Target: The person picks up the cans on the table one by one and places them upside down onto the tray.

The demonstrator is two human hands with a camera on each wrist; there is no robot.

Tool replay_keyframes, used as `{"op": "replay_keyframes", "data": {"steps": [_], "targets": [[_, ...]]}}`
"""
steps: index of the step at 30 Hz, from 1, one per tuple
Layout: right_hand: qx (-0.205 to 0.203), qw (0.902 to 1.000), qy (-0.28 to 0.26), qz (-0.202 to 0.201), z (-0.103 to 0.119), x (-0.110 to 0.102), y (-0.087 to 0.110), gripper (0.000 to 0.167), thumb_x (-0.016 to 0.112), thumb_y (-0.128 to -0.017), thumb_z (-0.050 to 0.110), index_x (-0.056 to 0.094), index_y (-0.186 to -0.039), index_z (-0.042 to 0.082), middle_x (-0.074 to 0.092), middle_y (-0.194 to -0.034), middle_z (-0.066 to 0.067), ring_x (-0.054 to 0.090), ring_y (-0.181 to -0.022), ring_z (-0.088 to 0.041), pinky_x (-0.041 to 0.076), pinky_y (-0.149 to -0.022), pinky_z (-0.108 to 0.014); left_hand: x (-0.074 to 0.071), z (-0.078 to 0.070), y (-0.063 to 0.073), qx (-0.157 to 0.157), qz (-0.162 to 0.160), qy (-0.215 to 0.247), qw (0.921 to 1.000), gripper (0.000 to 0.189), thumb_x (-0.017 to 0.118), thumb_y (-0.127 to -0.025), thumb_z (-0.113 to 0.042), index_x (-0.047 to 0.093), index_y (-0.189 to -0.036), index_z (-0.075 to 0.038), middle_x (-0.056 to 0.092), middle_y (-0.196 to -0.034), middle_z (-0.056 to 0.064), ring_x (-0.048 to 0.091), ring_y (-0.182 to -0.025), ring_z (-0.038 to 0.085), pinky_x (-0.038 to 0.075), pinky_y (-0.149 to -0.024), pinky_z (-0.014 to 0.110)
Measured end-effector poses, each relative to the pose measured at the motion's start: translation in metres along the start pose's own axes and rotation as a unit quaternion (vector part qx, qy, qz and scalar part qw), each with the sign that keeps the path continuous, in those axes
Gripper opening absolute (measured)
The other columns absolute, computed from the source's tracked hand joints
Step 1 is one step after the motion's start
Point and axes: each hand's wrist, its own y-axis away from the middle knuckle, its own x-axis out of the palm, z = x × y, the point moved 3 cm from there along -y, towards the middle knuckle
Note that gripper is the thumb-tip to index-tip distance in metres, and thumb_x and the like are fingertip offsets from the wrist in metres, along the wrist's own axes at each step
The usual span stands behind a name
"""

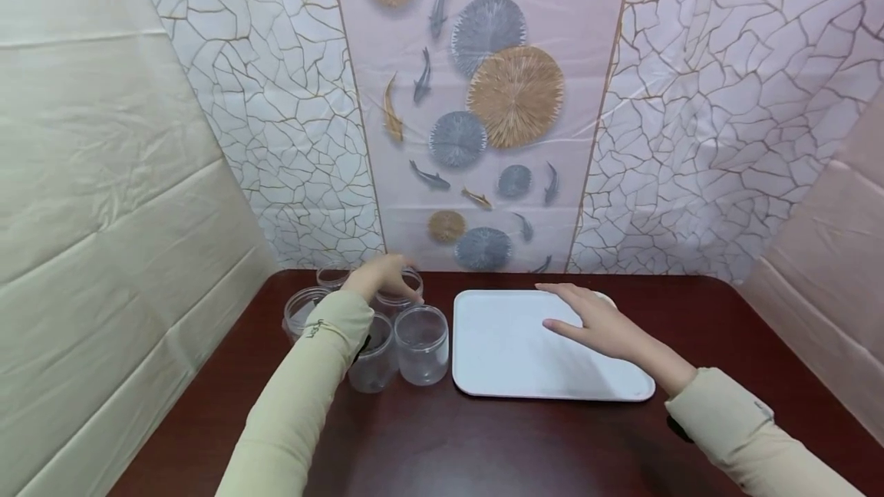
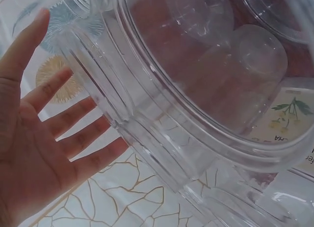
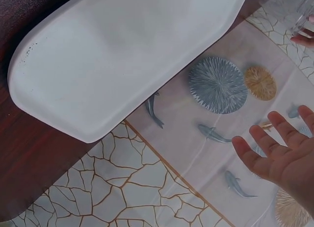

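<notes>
Several clear plastic jars cluster on the left part of the table; the nearest are one jar [image 1: 422, 359] beside the tray and another jar [image 1: 371, 373] to its left. My left hand [image 1: 382, 276] is over the back of this cluster. Seen from the left wrist, the hand [image 2: 49, 143] has its fingers spread, with fingertips right at the wall of a clear jar [image 2: 147, 134]. My right hand [image 1: 601, 320] hovers palm inward above the white rectangular tray [image 1: 511, 351], fingers extended and thumb apart. It holds nothing; the right wrist view shows this hand [image 3: 284, 156] with loosely bent fingers.
The dark red-brown table [image 1: 442, 451] has the tray at its centre right. A patterned cloth [image 1: 442, 198] with fish and round motifs hangs right behind the table's back edge. In the left wrist view, a printed label [image 2: 287, 116] shows past the jar's rim.
</notes>
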Motion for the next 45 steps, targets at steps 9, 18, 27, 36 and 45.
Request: {"op": "replay_keyframes", "data": {"steps": [9, 18, 27, 36, 45], "targets": [[0.0, 0.9998, -0.017, 0.006, 0.0, 0.004, 0.004, 0.055, 0.057, -0.094, 0.034, 0.044, -0.139, 0.005, 0.05, -0.136, -0.018, 0.047, -0.125, -0.039, 0.038, -0.097, -0.059, 0.005, -0.007, 0.001, -0.035, 0.021, 0.028, 0.9988, 0.065, 0.081, -0.071, -0.027, 0.055, -0.13, -0.015, 0.051, -0.137, 0.012, 0.047, -0.126, 0.029, 0.038, -0.104, 0.045], [-0.007, 0.9999, -0.011, 0.0, 0.003, 0.003, 0.0, 0.053, 0.059, -0.093, 0.029, 0.045, -0.138, 0.003, 0.051, -0.135, -0.019, 0.047, -0.124, -0.04, 0.04, -0.097, -0.057, -0.003, -0.008, -0.001, -0.031, 0.018, 0.023, 0.9991, 0.06, 0.083, -0.067, -0.025, 0.059, -0.121, -0.012, 0.057, -0.127, 0.012, 0.053, -0.117, 0.028, 0.043, -0.099, 0.042], [0.005, 0.9999, -0.012, 0.005, 0.0, 0.003, -0.004, 0.055, 0.057, -0.093, 0.035, 0.045, -0.138, 0.004, 0.05, -0.136, -0.019, 0.046, -0.125, -0.04, 0.039, -0.097, -0.058, -0.024, -0.015, 0.001, -0.027, -0.003, -0.026, 0.9993, 0.059, 0.079, -0.07, -0.024, 0.057, -0.124, -0.011, 0.056, -0.13, 0.013, 0.053, -0.118, 0.029, 0.043, -0.1, 0.04], [0.025, 0.9985, -0.047, 0.013, -0.011, -0.008, -0.013, 0.056, 0.055, -0.095, 0.034, 0.041, -0.14, 0.003, 0.045, -0.14, -0.021, 0.042, -0.128, -0.042, 0.037, -0.101, -0.057, -0.041, -0.018, 0.001, -0.001, -0.018, -0.029, 0.9994, 0.057, 0.075, -0.074, -0.023, 0.055, -0.125, -0.007, 0.056, -0.13, 0.016, 0.053, -0.119, 0.03, 0.042, -0.101, 0.041], [0.035, 0.9981, -0.049, 0.012, -0.018, -0.012, -0.016, 0.056, 0.053, -0.096, 0.036, 0.041, -0.14, 0.004, 0.043, -0.142, -0.022, 0.038, -0.132, -0.042, 0.034, -0.103, -0.058, -0.055, -0.013, 0.005, 0.031, -0.037, -0.013, 0.9987, 0.059, 0.076, -0.074, -0.027, 0.055, -0.124, -0.005, 0.055, -0.13, 0.017, 0.051, -0.121, 0.031, 0.039, -0.104, 0.042]]}}
